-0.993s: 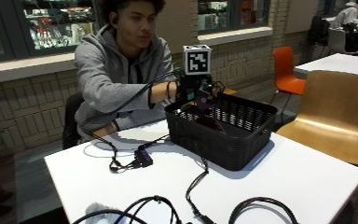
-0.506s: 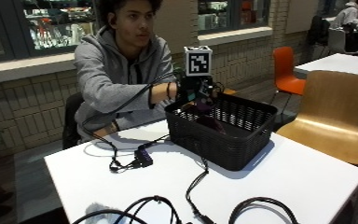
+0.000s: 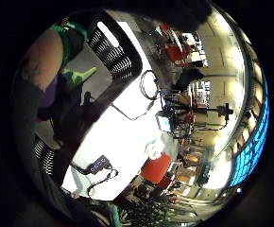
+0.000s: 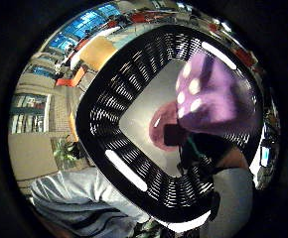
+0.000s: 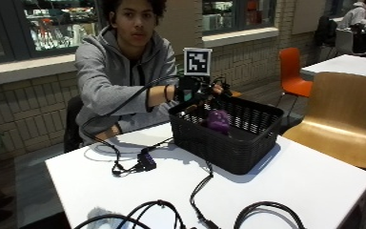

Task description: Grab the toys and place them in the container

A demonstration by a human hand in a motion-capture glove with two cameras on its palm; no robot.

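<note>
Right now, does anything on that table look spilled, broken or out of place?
Nothing stands out. The black basket stands upright on the white table, a purple toy sits inside it under the gloved right hand, and cables trail loosely across the tabletop.

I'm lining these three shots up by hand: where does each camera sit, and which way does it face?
Outside view: across the white table, facing the seated person; gloved right hand over the black basket.
Thumb side palm view: looks down into the basket; purple toy close.
Little finger side palm view: looks past the basket rim along the table.
Shared: basket.
</note>
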